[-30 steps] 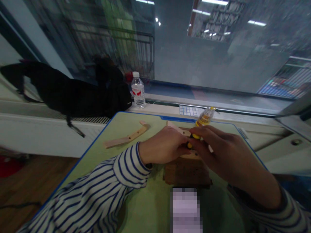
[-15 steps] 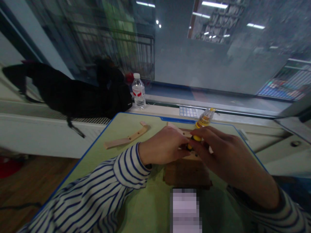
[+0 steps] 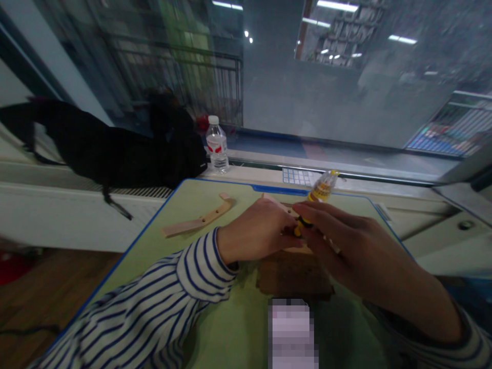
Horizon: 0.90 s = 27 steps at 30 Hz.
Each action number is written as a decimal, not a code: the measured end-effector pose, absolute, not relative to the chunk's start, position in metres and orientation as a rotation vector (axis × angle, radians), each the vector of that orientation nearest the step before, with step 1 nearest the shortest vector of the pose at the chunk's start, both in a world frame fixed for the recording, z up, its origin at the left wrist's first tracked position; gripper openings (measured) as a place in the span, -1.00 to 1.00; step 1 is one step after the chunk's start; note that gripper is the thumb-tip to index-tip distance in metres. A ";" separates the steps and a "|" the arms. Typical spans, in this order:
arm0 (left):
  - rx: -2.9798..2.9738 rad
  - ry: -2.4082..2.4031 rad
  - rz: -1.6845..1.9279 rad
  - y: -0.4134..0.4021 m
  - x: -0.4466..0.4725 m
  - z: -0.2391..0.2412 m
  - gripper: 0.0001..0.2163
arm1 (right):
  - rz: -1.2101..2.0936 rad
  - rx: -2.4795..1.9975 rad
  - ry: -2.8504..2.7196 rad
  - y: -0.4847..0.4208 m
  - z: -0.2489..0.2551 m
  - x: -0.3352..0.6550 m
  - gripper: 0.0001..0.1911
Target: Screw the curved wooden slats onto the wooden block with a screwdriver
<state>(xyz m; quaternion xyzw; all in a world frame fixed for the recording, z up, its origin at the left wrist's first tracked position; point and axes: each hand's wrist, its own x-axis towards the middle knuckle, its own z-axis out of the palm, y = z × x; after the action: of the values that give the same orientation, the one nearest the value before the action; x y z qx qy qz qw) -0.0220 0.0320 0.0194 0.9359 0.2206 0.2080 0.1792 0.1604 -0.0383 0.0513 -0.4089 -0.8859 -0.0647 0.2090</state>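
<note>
Your right hand [image 3: 357, 243]: grip pinching stubby yellow-and-black handle [image 3: 305, 222]; tilting could cause slipping. Your left hand [image 3: 261, 229]: grip obscured, cannot tell.

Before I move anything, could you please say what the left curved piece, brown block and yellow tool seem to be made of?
Curved piece: likely bare wood, pale and matt, with round holes.
Brown block: possibly wood, from its brown colour; shadow obscures the finish.
Yellow tool: perhaps smooth plastic, given its bright colour; mostly hidden.
</note>
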 end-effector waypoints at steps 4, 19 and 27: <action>2.642 0.624 0.593 0.033 -0.023 0.019 -0.79 | -0.188 -1.133 -2.476 -0.036 0.049 0.162 -0.63; 2.664 0.497 0.519 0.032 -0.022 0.023 -0.90 | -0.236 -1.254 -2.427 -0.034 0.049 0.158 -0.76; 2.682 0.673 0.556 0.031 -0.022 0.023 -0.85 | -0.225 -1.249 -2.423 -0.033 0.048 0.158 -0.78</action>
<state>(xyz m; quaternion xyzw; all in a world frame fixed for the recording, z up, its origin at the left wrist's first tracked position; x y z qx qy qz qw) -0.0221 0.0306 0.0229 0.9387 0.2356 0.1947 0.1596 0.1583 -0.0329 0.0480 -0.4471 -0.8677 -0.0807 0.2018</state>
